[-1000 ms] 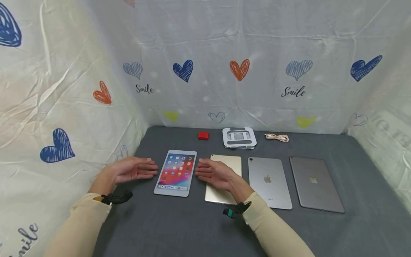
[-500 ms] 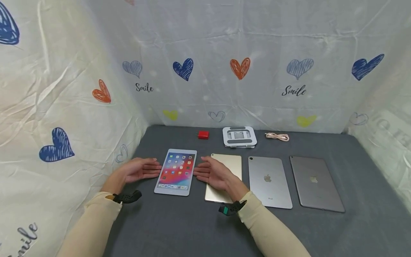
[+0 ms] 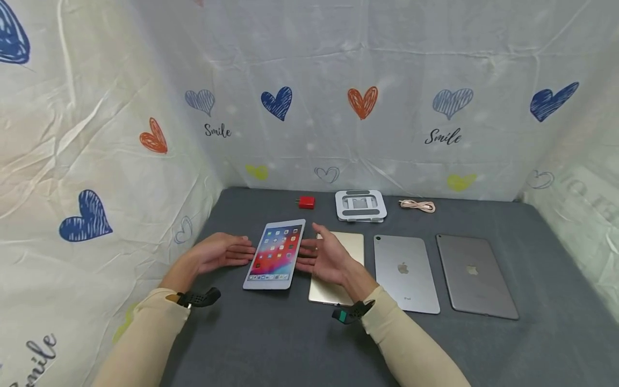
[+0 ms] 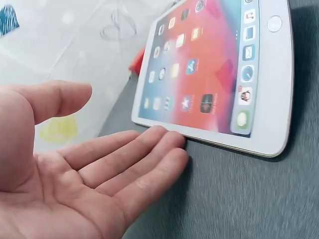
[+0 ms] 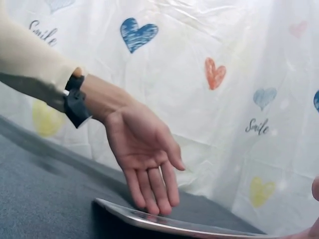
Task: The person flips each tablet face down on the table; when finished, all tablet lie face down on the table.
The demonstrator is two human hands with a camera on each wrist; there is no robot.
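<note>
A white tablet with a lit home screen is tilted, its right edge raised off the grey table. My left hand has its fingers straight, tips at the tablet's left edge; in the left wrist view the thumb stands apart, above the palm. At the raised right edge is my right hand, thumb up and fingers extended, the tips partly hidden at or under the tablet. Beneath my right hand lies a gold tablet, partly covered. The right wrist view shows the tablet's thin edge slanting.
A silver tablet and a dark grey tablet lie face down to the right. Along the back are a red charger plug, a white folding stand and a coiled cable. Printed curtains enclose the table.
Both hands have come to the tablet's sides, the left moving rightward. The white tablet has shifted slightly right and its right edge has lifted off the table.
</note>
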